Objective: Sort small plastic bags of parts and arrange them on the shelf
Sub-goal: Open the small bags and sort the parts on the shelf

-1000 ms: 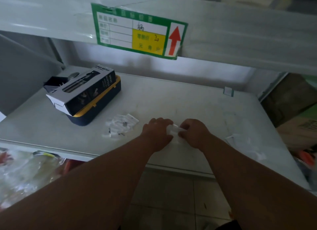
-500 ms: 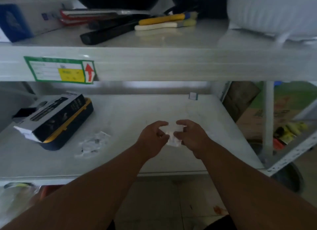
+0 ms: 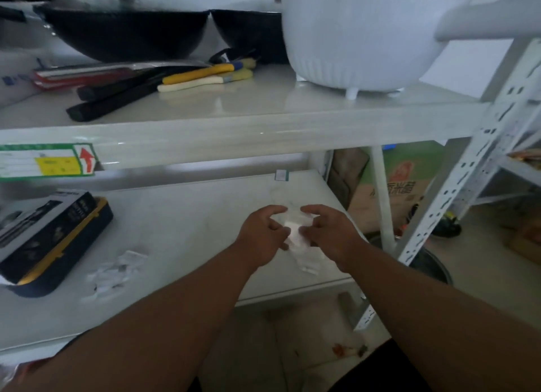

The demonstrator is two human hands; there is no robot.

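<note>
My left hand (image 3: 263,233) and right hand (image 3: 328,230) pinch one small bag (image 3: 295,230). A sorted pile (image 3: 117,270) lies on the shelf (image 3: 190,216); more remain.

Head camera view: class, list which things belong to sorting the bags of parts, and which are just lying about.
Job:
small clear plastic bags held by left hand and right hand
loose pile of clear bags
white lower shelf

Lying about:
black-and-yellow box
white ribbed pot
black wok
</note>
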